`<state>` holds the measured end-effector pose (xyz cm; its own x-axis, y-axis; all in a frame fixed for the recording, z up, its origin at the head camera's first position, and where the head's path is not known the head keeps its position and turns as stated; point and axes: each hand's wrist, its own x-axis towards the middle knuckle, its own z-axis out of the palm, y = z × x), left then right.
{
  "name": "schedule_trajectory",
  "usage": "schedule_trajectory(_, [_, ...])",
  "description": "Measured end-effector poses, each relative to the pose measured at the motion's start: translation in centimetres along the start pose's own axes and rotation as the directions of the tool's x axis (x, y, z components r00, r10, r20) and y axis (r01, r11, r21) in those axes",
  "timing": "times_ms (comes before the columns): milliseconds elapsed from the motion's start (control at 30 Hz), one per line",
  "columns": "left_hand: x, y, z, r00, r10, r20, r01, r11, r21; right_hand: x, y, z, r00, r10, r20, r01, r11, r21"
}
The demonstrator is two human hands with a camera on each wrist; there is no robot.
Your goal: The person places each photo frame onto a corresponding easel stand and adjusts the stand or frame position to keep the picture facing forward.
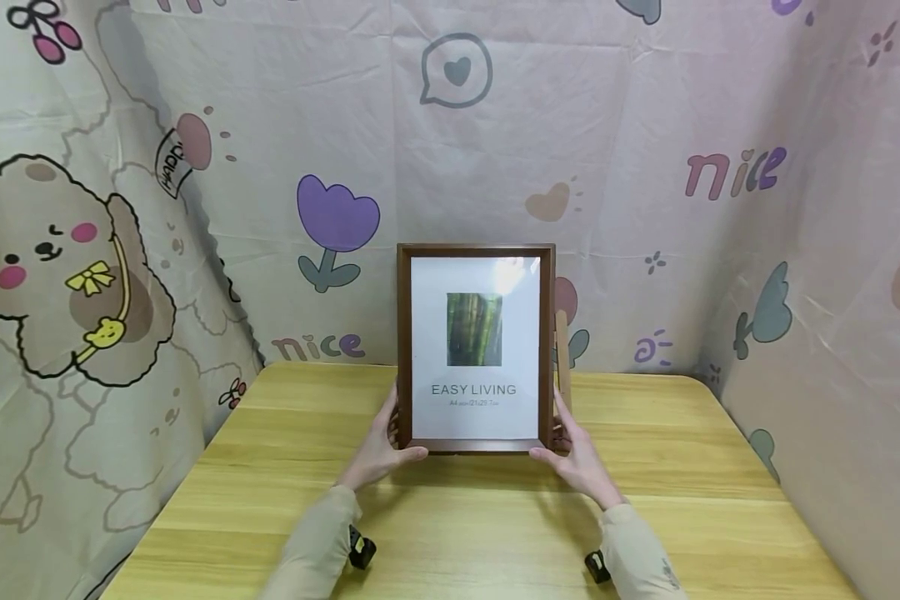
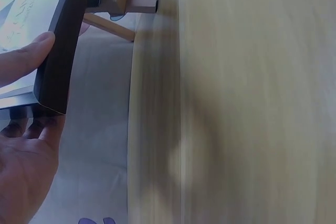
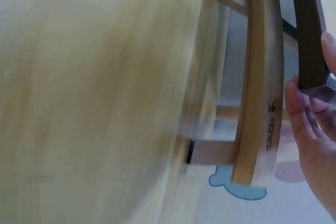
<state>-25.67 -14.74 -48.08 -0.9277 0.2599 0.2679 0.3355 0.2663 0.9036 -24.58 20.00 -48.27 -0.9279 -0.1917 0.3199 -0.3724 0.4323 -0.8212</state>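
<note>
A brown-edged picture frame stands upright in the head view, its glazed front showing a bamboo print and the words EASY LIVING. My left hand grips its lower left corner, thumb on the front and fingers round the side and back. At the opposite lower corner my right hand holds it the same way. Behind the picture frame is a wooden easel, mostly hidden in the head view, where one leg shows at the right. Both wrist views show the frame's bottom edge raised above the tabletop, in front of the easel's crossbar.
The light wood table ends at the back against a printed cloth backdrop. More of the cloth hangs along both sides. Small black devices sit at the wrists, by the cuffs of the light sleeves.
</note>
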Motion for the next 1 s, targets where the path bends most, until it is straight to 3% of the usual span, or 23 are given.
schedule_trajectory(433, [1.6,0.0,1.9,0.999,0.032,0.02,-0.033,0.999,0.002,-0.3,1.1,-1.3,0.998,-0.021,-0.061,0.019,0.999,-0.037])
schedule_trajectory(767, [2.5,0.0,3.2,0.999,0.047,0.014,-0.047,0.999,0.015,-0.6,1.6,-2.0,0.993,0.005,-0.115,-0.017,0.995,-0.099])
schedule_trajectory(1000, [3.0,0.2,4.1,0.997,0.069,0.02,-0.069,0.998,0.012,-0.8,1.8,-2.3,0.991,0.042,-0.125,-0.053,0.995,-0.085])
